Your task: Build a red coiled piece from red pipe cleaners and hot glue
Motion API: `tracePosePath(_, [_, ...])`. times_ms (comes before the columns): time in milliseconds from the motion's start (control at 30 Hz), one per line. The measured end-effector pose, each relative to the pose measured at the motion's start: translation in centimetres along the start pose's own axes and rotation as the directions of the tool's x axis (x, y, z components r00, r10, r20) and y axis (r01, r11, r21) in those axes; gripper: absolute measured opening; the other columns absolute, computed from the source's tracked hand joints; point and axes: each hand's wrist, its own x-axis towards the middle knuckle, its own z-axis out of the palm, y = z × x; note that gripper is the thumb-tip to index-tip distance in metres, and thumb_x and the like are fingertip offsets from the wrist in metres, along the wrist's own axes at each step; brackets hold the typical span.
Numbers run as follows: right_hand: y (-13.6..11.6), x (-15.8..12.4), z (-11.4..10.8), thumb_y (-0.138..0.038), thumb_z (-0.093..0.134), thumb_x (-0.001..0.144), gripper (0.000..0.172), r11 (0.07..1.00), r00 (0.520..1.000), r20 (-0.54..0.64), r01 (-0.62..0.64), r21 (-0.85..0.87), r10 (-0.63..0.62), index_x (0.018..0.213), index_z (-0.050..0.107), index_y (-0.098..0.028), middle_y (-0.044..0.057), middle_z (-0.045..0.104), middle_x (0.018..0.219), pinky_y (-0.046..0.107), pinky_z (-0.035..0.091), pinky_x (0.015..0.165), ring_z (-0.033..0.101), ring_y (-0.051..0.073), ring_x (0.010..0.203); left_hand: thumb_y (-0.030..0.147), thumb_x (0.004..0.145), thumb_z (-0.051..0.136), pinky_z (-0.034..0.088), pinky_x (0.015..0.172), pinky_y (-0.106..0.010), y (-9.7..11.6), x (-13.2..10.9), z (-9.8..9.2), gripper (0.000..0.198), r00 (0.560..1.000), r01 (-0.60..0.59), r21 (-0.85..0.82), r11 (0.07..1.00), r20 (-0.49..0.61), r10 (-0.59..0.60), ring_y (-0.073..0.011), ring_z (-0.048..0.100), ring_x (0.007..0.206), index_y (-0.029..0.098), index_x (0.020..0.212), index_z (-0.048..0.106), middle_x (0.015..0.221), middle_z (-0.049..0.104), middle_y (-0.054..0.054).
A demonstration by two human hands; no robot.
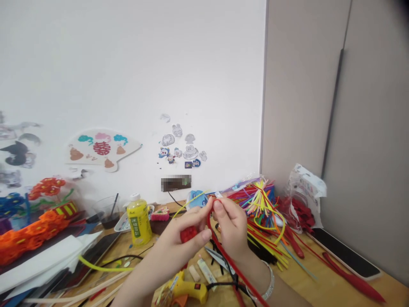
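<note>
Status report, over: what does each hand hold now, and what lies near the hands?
Left hand: red pipe-cleaner piece. Right hand: pinching red pipe cleaner. Below hands: scissors, yellow hot glue gun.

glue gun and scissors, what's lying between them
In the head view, a short pale stick and a longer labelled one lie between the yellow glue gun and the scissors.

Pipe cleaner [231, 260]: red. Twisted piece [188, 234]: red. Glue gun [187, 288]: yellow. Paper fan [102, 149]: cream; red double-happiness motif, teal and pink clouds. Bottle [138, 221]: yellow.
</note>
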Motion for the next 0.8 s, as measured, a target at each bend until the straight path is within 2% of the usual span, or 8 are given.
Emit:
tracePosePath(100, [0.0,-0.3,0.2,-0.025,0.040,0.089,0.030,0.999,0.995,-0.099,0.015,-0.044,-0.020,0.059,0.041,-0.018,-0.005,0.038,0.055,0.021,0.029,0.049,0.035,0.009,0.051,0.029,0.079,0.059,0.044,0.088,-0.036,0.0,-0.1,0.7,0.053,0.998,0.051,-0.058,0.997,0.024,-0.049,-0.0195,0.057,0.091,0.031,0.130,0.044,0.101,0.065,-0.003])
tracePosePath(200, [0.2,0.0,0.0,-0.028,0.040,0.089,0.029,0.999,0.994,-0.109,-0.020,-0.046,0.015,0.062,0.043,-0.018,-0.005,0.037,0.055,0.022,0.029,0.050,0.035,0.010,0.052,0.028,0.080,0.057,0.047,0.082,-0.034,-0.2,0.1,1.0,0.053,1.000,0.022,0.002,1.000,-0.015,-0.022,-0.0183,0.058,0.083,0.029,0.131,0.043,0.093,0.066,-0.003])
tracePosePath(300, [0.3,0.8,-0.3,-0.031,0.040,0.089,0.032,0.995,0.995,0.056,-0.086,-0.041,0.088,0.060,0.041,-0.018,-0.005,0.036,0.055,0.022,0.028,0.050,0.034,0.009,0.052,0.026,0.081,0.055,0.047,0.080,-0.032,-0.4,0.6,0.7,0.038,0.982,-0.038,0.114,0.993,-0.181,0.058,-0.0185,0.058,0.081,0.026,0.119,0.059,0.085,0.065,-0.003])
tracePosePath(367, [0.4,1.4,-0.6,-0.033,0.041,0.089,0.034,0.991,0.966,0.224,-0.124,-0.045,0.131,0.058,0.039,-0.018,-0.006,0.035,0.054,0.022,0.027,0.049,0.033,0.009,0.052,0.026,0.080,0.055,0.047,0.076,-0.031,-0.6,0.8,0.4,0.027,0.954,-0.023,0.161,0.987,-0.291,0.069,-0.0187,0.059,0.079,0.023,0.104,0.068,0.082,0.065,-0.004])
tracePosePath(433, [0.5,1.8,-0.9,-0.034,0.040,0.089,0.034,0.986,0.927,0.339,-0.162,-0.026,0.161,0.058,0.040,-0.018,-0.006,0.034,0.053,0.022,0.026,0.049,0.033,0.009,0.051,0.028,0.079,0.056,0.047,0.071,-0.030,-0.8,1.0,0.2,0.020,0.938,0.014,0.191,0.982,-0.343,0.053,-0.0185,0.060,0.073,0.021,0.091,0.071,0.078,0.065,-0.003])
tracePosePath(600, [0.4,1.8,-1.0,-0.034,0.038,0.091,0.035,0.975,0.881,0.435,-0.222,0.032,0.186,0.062,0.045,-0.017,-0.005,0.039,0.057,0.021,0.031,0.051,0.037,0.009,0.054,0.028,0.077,0.058,0.045,0.069,-0.031,-1.2,1.1,0.5,0.013,0.906,0.028,0.243,0.970,-0.416,0.078,-0.0188,0.060,0.070,0.020,0.075,0.067,0.071,0.065,-0.002])
tracePosePath(733, [-0.2,1.7,-0.9,-0.029,0.053,0.084,0.014,0.937,0.831,0.509,-0.328,0.124,0.223,0.090,0.056,-0.017,0.001,0.058,0.083,0.024,0.044,0.067,0.054,0.013,0.077,0.032,0.076,0.059,0.046,0.066,-0.029,-1.5,1.1,0.4,0.015,0.868,0.085,0.093,0.992,-0.496,-0.028,-0.0191,0.061,0.072,0.019,0.075,0.066,0.075,0.066,-0.002])
tracePosePath(800, [-0.3,1.6,-0.7,-0.024,0.060,0.078,0.021,0.900,0.814,0.514,-0.403,0.164,0.271,0.098,0.055,-0.019,0.002,0.060,0.089,0.026,0.047,0.070,0.057,0.015,0.081,0.034,0.075,0.061,0.047,0.063,-0.028,-1.7,1.2,0.4,0.016,0.853,0.117,0.047,0.992,-0.516,-0.076,-0.0182,0.061,0.070,0.019,0.077,0.066,0.075,0.064,-0.001])
